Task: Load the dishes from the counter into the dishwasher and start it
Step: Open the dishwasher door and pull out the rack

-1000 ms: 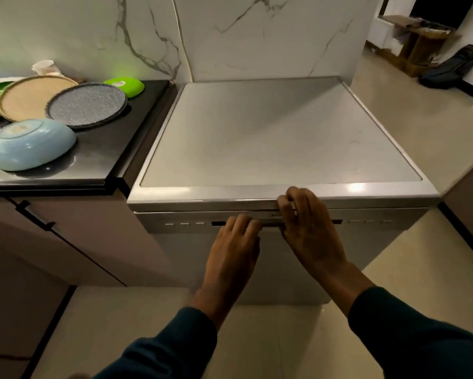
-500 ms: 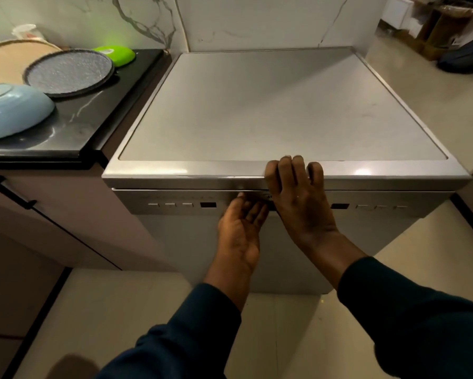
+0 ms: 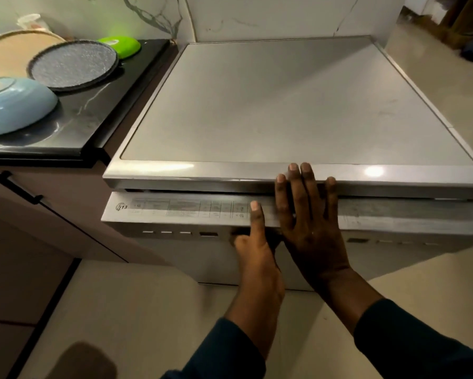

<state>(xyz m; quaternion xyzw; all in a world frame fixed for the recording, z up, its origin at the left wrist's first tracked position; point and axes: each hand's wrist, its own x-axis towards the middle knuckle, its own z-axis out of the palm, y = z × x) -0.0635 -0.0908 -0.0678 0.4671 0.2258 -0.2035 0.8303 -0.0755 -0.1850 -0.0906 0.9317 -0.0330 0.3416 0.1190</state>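
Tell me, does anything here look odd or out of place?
Only the blue bowl: it lies upside down and tilted on the counter. The dishwasher door is ajar because the left hand grips its handle.

The left hand's [image 3: 253,248] fingers are hidden inside the silver dishwasher door's [image 3: 257,258] handle recess. At nine o'clock, the pale blue ceramic bowl [image 3: 14,105] and tan round plate [image 3: 8,54] are cut by the frame edge. The door-rim label print [image 3: 186,207] is too small to read.
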